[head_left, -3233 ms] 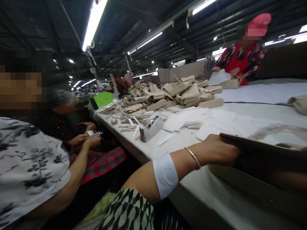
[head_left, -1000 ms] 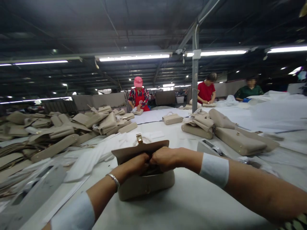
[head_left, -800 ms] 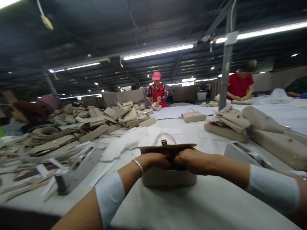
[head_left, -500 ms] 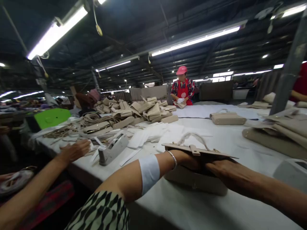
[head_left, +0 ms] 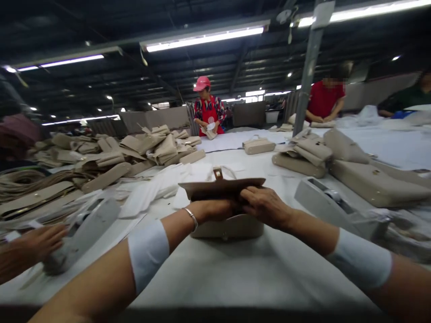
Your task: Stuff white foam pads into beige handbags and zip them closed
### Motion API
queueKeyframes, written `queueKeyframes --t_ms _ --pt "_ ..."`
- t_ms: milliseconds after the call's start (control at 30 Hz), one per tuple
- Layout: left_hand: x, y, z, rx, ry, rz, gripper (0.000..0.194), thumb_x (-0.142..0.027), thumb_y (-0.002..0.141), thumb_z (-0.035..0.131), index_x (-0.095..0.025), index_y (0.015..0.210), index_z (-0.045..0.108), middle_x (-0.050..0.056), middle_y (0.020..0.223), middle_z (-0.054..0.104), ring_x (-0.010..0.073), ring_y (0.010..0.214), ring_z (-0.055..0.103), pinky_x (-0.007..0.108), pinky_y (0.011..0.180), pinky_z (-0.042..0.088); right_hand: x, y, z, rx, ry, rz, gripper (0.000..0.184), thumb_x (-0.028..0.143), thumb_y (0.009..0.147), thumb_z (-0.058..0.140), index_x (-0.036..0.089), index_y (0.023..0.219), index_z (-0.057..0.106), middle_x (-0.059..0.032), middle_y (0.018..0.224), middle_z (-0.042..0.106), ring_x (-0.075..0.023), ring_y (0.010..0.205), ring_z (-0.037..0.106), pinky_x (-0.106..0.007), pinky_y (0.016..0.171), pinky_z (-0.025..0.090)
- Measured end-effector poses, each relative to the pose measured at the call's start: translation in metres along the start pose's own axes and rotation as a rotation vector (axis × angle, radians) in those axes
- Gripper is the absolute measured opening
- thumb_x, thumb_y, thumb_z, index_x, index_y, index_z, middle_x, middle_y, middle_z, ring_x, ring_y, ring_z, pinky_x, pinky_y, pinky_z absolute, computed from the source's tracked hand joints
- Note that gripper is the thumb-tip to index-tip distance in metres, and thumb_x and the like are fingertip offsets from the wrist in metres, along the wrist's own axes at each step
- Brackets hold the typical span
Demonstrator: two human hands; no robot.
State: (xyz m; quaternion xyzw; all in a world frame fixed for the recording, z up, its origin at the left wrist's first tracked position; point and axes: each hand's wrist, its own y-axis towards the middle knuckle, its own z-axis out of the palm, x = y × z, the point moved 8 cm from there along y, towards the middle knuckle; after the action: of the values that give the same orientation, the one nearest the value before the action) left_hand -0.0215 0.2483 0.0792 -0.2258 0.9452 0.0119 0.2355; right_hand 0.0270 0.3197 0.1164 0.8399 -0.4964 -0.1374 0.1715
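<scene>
A beige handbag (head_left: 227,229) stands upright on the white tabletop in front of me, its flap (head_left: 224,185) raised. A small clasp tab (head_left: 218,173) sticks up from the flap's edge, and the carrying handle shows behind it. My left hand (head_left: 218,208), with a bangle at the wrist, reaches into the bag's mouth; its fingers are hidden inside. At the right side of the opening, my right hand (head_left: 264,204) is closed, fingers curled on the bag's edge by the flap. Whatever lies inside the bag is out of sight.
Grey tape dispensers (head_left: 89,229) (head_left: 332,208) stand on both sides. Beige bags lie in a heap (head_left: 134,148) at left and a stack (head_left: 377,179) at right. White padding sheets (head_left: 151,188) lie nearby. A co-worker's hand (head_left: 33,246) is at far left; another person (head_left: 208,110) works opposite.
My view has swung right, so the bag appears further left and more head-on. The flap has tipped up, showing its dark underside. My hands stay at the bag's opening.
</scene>
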Motion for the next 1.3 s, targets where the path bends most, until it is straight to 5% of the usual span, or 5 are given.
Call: queueKeyframes --t_ms 400,600,800,1000,1300 --pt "-0.003 0.010 -0.010 0.117 0.166 -0.003 0.029 -0.030 0.087 0.040 -0.014 0.087 0.064 0.004 0.077 0.064 0.0140 0.063 0.051 0.025 0.057 0.036 -0.026 0.004 0.011 0.222 -0.063 0.149 0.008 0.028 0.076 0.062 0.021 0.079 0.066 -0.0023 0.085 0.058 -0.0165 0.078 0.055 -0.030 0.072 0.031" --pt "0.004 -0.017 -0.041 -0.014 0.205 -0.011 0.027 -0.027 0.086 0.046 -0.021 0.104 0.065 0.002 0.098 0.068 0.0152 0.083 0.060 0.022 0.075 0.042 -0.038 -0.004 0.016 0.173 0.085 0.159 0.009 0.031 0.076 0.065 0.023 0.079 0.064 0.0012 0.086 0.054 -0.0128 0.076 0.051 -0.026 0.068 0.030" --pt "0.024 -0.008 -0.026 -0.149 0.614 -0.199 0.026 -0.023 0.086 0.044 -0.018 0.081 0.069 0.007 0.073 0.068 0.0204 0.063 0.060 0.029 0.057 0.040 -0.019 0.000 0.010 0.140 0.001 0.048 0.012 0.027 0.072 0.065 0.019 0.077 0.059 -0.0018 0.086 0.056 -0.0155 0.080 0.052 -0.027 0.068 0.030" --pt "0.002 -0.011 -0.026 -0.327 0.741 -0.114 0.030 -0.020 0.091 0.036 -0.016 0.089 0.066 0.013 0.094 0.064 0.0271 0.091 0.059 0.037 0.076 0.042 -0.028 0.001 0.007 0.212 0.046 0.191 0.018 0.026 0.070 0.063 0.021 0.085 0.056 -0.0006 0.089 0.056 -0.0141 0.074 0.053 -0.025 0.056 0.027" --pt "-0.016 -0.020 -0.021 -0.354 0.353 -0.162 0.018 -0.033 0.086 0.047 -0.023 0.085 0.062 0.001 0.078 0.067 0.0188 0.073 0.062 0.026 0.060 0.038 -0.042 0.005 0.007 0.308 0.371 0.251 0.018 0.030 0.067 0.068 0.021 0.081 0.062 0.0016 0.084 0.059 -0.0127 0.074 0.053 -0.021 0.058 0.032"
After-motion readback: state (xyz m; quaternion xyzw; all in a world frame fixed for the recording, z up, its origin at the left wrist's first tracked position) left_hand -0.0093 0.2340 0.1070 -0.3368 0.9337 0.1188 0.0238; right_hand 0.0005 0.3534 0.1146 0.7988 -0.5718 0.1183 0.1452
